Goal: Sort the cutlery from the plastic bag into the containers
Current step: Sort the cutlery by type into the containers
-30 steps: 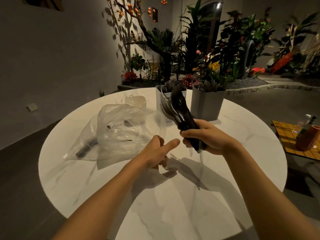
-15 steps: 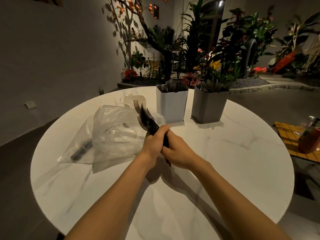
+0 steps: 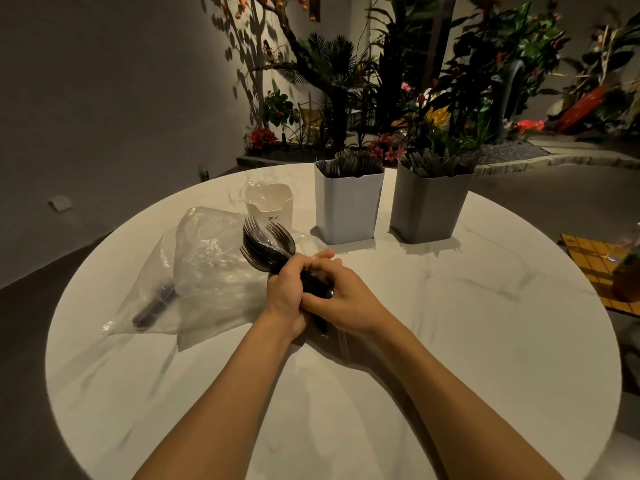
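Round marble table (image 3: pixel 450 341) under our arms. Both hands, left hand (image 3: pixel 284 289) and right hand (image 3: pixel 341 299), curl tight round fork bundle (image 3: pixel 268 245); tines fan beyond fingers. We judge it light, slippery; grip handles.

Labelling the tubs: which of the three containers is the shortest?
The cream container, leftmost, just behind the bag, printed CRBW. The white container and grey container to its right stand clearly taller.

Black forks (image 3: pixel 266 247) bunched, tines up; plastic bag (image 3: pixel 207 271) crumpled; containers (image 3: pixel 346 206) upright.
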`<act>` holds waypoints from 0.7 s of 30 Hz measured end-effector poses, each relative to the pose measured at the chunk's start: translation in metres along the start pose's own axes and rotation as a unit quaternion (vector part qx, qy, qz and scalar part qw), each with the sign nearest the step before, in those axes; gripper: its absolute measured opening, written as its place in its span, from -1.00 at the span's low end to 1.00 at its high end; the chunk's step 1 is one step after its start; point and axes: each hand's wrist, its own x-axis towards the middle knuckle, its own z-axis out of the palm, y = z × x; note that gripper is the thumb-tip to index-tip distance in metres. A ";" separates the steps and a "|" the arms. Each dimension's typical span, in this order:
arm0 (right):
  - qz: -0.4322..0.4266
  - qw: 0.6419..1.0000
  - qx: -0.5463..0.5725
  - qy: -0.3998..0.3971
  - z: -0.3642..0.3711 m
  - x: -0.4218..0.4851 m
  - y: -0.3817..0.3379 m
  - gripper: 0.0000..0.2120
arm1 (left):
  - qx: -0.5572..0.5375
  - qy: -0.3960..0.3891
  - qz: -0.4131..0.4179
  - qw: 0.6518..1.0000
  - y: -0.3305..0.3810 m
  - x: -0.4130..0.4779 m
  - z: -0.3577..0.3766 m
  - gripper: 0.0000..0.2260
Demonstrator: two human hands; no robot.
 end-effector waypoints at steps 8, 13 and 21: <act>-0.042 0.997 0.056 0.044 -0.013 -0.009 0.004 -0.64 | -0.056 -0.024 -0.010 0.998 0.004 -0.002 -0.004 -0.61; -0.022 0.990 0.055 0.128 -0.004 -0.011 0.009 -0.81 | -0.091 -0.004 -0.018 0.996 0.002 -0.006 0.003 -0.62; -0.015 0.988 -0.026 0.149 -0.003 -0.010 0.014 -0.83 | -0.120 -0.013 -0.019 0.992 0.004 -0.004 0.001 -0.91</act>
